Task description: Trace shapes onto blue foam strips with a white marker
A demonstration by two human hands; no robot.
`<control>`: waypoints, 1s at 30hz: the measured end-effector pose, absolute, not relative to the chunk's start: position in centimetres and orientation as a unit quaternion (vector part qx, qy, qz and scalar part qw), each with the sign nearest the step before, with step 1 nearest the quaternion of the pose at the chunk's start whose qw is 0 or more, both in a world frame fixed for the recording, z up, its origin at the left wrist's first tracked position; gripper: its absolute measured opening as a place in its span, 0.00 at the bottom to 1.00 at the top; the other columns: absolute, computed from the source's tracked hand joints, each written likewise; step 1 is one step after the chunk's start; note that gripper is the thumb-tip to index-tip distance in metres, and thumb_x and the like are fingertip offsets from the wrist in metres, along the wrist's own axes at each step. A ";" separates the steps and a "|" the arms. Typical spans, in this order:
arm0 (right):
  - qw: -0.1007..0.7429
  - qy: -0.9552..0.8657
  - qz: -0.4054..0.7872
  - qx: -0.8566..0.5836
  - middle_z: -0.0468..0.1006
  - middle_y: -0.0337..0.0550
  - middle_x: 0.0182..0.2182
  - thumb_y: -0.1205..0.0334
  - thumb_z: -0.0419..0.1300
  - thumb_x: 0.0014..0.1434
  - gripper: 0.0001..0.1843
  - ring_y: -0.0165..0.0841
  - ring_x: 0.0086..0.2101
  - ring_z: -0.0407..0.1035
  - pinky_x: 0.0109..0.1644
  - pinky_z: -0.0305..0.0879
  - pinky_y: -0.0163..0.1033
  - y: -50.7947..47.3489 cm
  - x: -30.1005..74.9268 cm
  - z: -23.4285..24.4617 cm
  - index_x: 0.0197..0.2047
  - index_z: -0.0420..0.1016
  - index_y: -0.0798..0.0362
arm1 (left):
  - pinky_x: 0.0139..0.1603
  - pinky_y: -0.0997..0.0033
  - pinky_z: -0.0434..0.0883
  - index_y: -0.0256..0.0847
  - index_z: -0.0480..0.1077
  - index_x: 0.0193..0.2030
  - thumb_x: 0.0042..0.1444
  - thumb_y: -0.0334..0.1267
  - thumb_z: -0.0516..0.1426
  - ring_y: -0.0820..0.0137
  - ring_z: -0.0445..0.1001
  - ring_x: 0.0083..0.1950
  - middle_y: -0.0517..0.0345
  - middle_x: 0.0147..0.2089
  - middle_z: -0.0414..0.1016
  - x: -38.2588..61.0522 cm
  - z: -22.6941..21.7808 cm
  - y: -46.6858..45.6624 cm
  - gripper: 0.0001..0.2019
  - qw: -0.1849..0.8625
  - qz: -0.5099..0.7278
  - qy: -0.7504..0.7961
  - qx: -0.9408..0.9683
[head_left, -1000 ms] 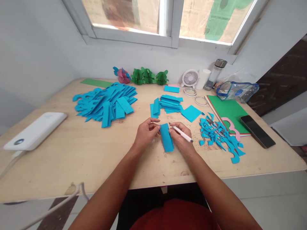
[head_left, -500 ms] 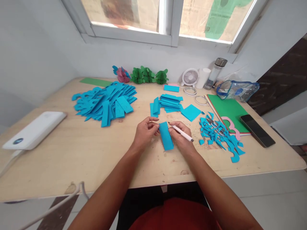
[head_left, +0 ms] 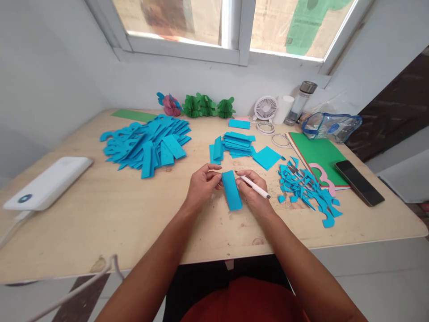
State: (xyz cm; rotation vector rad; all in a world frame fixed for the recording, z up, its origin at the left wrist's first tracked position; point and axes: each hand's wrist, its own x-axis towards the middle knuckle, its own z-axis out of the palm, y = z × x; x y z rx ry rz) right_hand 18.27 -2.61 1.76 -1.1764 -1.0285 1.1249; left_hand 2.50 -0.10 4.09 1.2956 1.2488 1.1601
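Note:
A narrow blue folded paper strip is held up between both hands, just over the wooden table. My left hand pinches its upper left edge with thumb and fingers. On the other side, my right hand has a white pen lying across it and its thumb against the strip's right edge. The pen slants, its tip toward the top of the strip. Beyond the hands lies a stack of blue folded paper, with a flat blue sheet beside it.
A large heap of blue paper pieces lies left, near a white power bank with a cable. To the right are blue scraps, a pink paper shape, a green folder and a phone. A small fan stands behind.

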 end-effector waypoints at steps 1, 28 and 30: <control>0.573 -0.439 0.478 -0.501 0.75 0.35 0.26 0.59 0.65 0.47 0.13 0.30 0.26 0.67 0.30 0.62 0.35 -2.6 18.3 1.8 0.38 0.75 0.50 | 0.29 0.70 0.74 0.40 0.72 0.38 0.47 0.42 0.62 0.67 0.77 0.28 0.59 0.26 0.78 2.5 4.2 -0.1 0.12 0.482 0.476 0.513 0.527; 0.560 -0.441 0.490 -0.502 0.73 0.34 0.25 0.58 0.65 0.45 0.14 0.29 0.24 0.64 0.28 0.59 0.35 -2.8 18.1 2.3 0.37 0.74 0.51 | 0.28 0.69 0.75 0.38 0.72 0.37 0.46 0.42 0.64 0.67 0.77 0.26 0.59 0.24 0.77 2.2 3.8 0.3 0.13 0.473 0.505 0.520 0.502; 0.560 -0.442 0.488 -0.503 0.72 0.34 0.24 0.58 0.65 0.45 0.14 0.29 0.24 0.64 0.28 0.59 0.35 -2.7 18.1 2.2 0.37 0.75 0.51 | 0.28 0.69 0.75 0.38 0.72 0.37 0.46 0.42 0.64 0.67 0.77 0.26 0.58 0.24 0.78 2.2 3.7 0.3 0.13 0.472 0.506 0.520 0.501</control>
